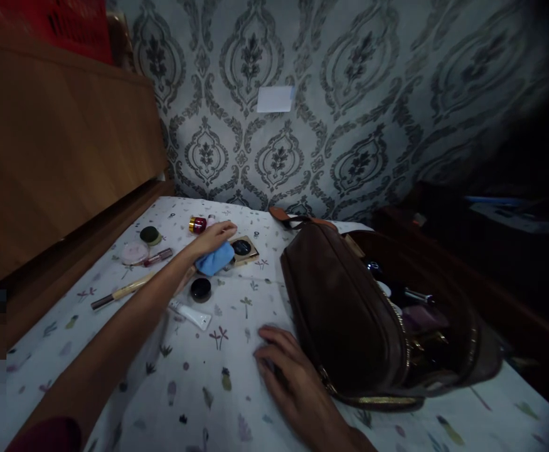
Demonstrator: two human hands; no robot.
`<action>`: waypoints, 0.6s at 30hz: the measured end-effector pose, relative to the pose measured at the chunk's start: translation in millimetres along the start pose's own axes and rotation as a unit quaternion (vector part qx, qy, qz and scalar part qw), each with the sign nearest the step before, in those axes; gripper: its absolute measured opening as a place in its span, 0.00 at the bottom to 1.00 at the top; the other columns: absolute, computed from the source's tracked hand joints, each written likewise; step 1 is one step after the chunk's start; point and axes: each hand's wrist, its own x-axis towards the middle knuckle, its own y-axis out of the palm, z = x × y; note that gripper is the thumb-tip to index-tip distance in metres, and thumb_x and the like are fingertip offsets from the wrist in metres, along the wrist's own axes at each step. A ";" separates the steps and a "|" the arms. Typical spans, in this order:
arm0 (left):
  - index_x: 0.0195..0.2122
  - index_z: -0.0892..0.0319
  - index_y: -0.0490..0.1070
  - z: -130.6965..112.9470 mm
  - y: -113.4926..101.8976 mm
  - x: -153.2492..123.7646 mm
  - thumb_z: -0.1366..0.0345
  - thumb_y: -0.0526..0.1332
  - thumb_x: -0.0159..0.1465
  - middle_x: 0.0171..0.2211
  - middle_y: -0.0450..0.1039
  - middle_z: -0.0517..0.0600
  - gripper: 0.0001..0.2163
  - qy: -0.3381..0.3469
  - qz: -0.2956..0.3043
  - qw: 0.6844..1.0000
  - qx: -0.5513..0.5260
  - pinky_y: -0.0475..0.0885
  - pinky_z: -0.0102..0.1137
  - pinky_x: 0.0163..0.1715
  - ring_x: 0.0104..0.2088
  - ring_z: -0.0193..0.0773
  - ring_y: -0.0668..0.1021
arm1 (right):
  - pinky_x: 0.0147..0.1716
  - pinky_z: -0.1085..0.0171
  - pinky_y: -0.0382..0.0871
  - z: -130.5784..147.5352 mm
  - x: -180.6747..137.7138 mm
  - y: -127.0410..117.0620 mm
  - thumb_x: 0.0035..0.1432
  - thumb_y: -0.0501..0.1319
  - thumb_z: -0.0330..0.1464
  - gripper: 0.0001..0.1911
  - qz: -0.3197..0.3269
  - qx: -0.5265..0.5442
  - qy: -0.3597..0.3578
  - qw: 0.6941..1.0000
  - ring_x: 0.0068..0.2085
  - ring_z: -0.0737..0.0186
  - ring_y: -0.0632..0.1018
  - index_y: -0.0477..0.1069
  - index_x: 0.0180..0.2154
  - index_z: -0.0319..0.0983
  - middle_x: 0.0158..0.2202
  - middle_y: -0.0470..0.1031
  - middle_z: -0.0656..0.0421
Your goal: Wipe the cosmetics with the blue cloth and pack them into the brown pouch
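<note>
My left hand reaches out over the bed and grips a blue sponge, which lies against a gold-edged compact. My right hand lies flat on the patterned bedsheet, fingers spread, touching the near side of an open brown bag. Several cosmetics show inside the bag's open zip.
Around the left hand lie a red-and-gold bottle, a dark round pad, a pink puff, a lip tube, a brush, a black jar and a white tube. A wooden headboard stands left, patterned wallpaper behind.
</note>
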 end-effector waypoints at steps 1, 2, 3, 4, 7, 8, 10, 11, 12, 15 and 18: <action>0.48 0.63 0.70 -2.3 -6.6 -2.9 0.53 0.50 0.66 0.45 0.75 0.56 0.20 -0.003 -0.013 1.000 0.000 0.70 0.34 0.46 0.45 0.43 0.76 | 0.54 0.56 0.74 0.5 0.6 -0.6 0.63 0.54 0.26 0.10 0.001 0.003 0.000 1.000 0.55 0.55 0.75 0.73 0.39 0.40 0.51 0.75 0.49; 0.46 0.64 0.71 -5.7 -14.6 -7.9 0.54 0.51 0.65 0.43 0.75 0.55 0.20 -0.005 -0.020 1.000 0.000 0.70 0.34 0.45 0.44 0.43 0.76 | 0.54 0.56 0.74 1.0 1.0 -1.0 0.63 0.54 0.26 0.10 0.002 0.005 0.000 1.000 0.55 0.55 0.75 0.73 0.39 0.40 0.50 0.75 0.49; 0.45 0.64 0.71 -10.3 -23.7 -15.1 0.53 0.52 0.64 0.42 0.76 0.55 0.20 -0.008 -0.024 1.000 0.000 0.71 0.33 0.42 0.42 0.42 0.77 | 0.54 0.55 0.74 1.3 1.2 -1.2 0.63 0.54 0.25 0.10 0.002 0.007 0.001 1.000 0.55 0.54 0.75 0.73 0.39 0.40 0.50 0.75 0.49; 0.44 0.63 0.72 -15.9 -33.1 -24.6 0.53 0.52 0.64 0.39 0.76 0.53 0.19 -0.011 -0.025 1.000 0.001 0.71 0.32 0.40 0.39 0.42 0.77 | 0.53 0.55 0.74 1.5 1.3 -1.3 0.63 0.54 0.25 0.10 0.002 0.008 0.001 1.000 0.55 0.54 0.75 0.73 0.38 0.40 0.50 0.75 0.49; 0.41 0.60 0.75 -35.9 -58.0 -62.6 0.50 0.56 0.63 0.37 0.75 0.49 0.18 -0.014 0.003 1.000 0.016 0.69 0.30 0.38 0.38 0.40 0.76 | 0.53 0.54 0.74 1.8 0.7 -0.7 0.63 0.54 0.25 0.09 0.000 0.013 -0.001 1.000 0.55 0.54 0.74 0.73 0.38 0.40 0.50 0.74 0.49; 0.43 0.58 0.75 -42.3 -63.4 -76.8 0.50 0.58 0.62 0.38 0.75 0.48 0.18 -0.016 0.051 0.998 0.045 0.68 0.29 0.39 0.39 0.40 0.76 | 0.53 0.54 0.74 1.8 0.5 -0.4 0.63 0.54 0.25 0.09 -0.002 0.015 -0.003 1.000 0.55 0.54 0.74 0.72 0.38 0.40 0.50 0.74 0.48; 0.46 0.55 0.74 -52.5 -68.4 -104.3 0.49 0.62 0.60 0.39 0.75 0.47 0.19 -0.057 0.162 0.981 0.094 0.68 0.29 0.41 0.41 0.41 0.76 | 0.52 0.54 0.74 1.7 0.2 0.3 0.63 0.54 0.25 0.10 -0.004 0.017 -0.007 1.000 0.55 0.54 0.74 0.72 0.39 0.39 0.50 0.73 0.48; 0.48 0.54 0.74 -56.0 -68.1 -116.7 0.49 0.64 0.58 0.39 0.75 0.46 0.20 -0.082 0.206 0.967 0.126 0.68 0.29 0.41 0.41 0.42 0.76 | 0.52 0.54 0.74 1.7 0.3 0.5 0.63 0.54 0.25 0.09 -0.006 0.018 -0.009 1.000 0.54 0.54 0.74 0.72 0.39 0.39 0.50 0.73 0.49; 0.51 0.51 0.72 -58.5 -66.1 -127.9 0.49 0.65 0.57 0.41 0.75 0.46 0.23 -0.099 0.234 0.953 0.164 0.68 0.30 0.41 0.42 0.43 0.76 | 0.52 0.54 0.74 1.6 0.4 0.7 0.63 0.54 0.24 0.09 -0.007 0.019 -0.011 1.000 0.54 0.54 0.74 0.72 0.39 0.39 0.50 0.73 0.49; 0.62 0.45 0.62 -62.3 -55.6 -151.8 0.53 0.66 0.57 0.51 0.73 0.48 0.31 -0.113 0.233 0.928 0.268 0.68 0.34 0.46 0.49 0.47 0.75 | 0.51 0.54 0.75 1.4 0.9 0.9 0.63 0.54 0.24 0.09 -0.003 0.018 -0.010 1.000 0.54 0.54 0.74 0.72 0.39 0.39 0.49 0.74 0.49; 0.62 0.47 0.62 -65.2 -48.2 -161.1 0.60 0.63 0.61 0.55 0.71 0.52 0.27 -0.122 0.210 0.902 0.357 0.68 0.38 0.48 0.54 0.51 0.73 | 0.52 0.53 0.75 1.4 1.0 0.5 0.63 0.54 0.25 0.09 0.003 0.017 -0.005 1.000 0.54 0.53 0.74 0.72 0.38 0.40 0.49 0.74 0.49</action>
